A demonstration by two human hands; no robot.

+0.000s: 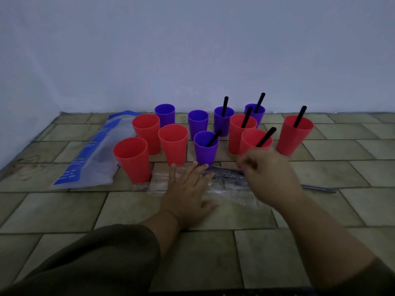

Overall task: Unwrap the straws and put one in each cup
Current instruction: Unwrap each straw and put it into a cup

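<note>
Several red and purple cups stand on the tiled floor. Black straws stand in the cups on the right, such as the red cup (pixel 255 144) and the purple cup (pixel 206 147). The left red cups (pixel 132 160) (pixel 173 144) and two rear purple cups (pixel 164 112) hold none. My left hand (pixel 188 189) lies flat, fingers spread, on a clear plastic straw pack (pixel 226 184). My right hand (pixel 269 171) hovers over the pack's right part with fingers curled; it is blurred and I cannot see anything in it.
A blue and clear plastic bag (pixel 94 154) lies left of the cups. A wrapped dark straw (pixel 320 188) sticks out on the floor to the right of my right hand. A pale wall rises just behind the cups.
</note>
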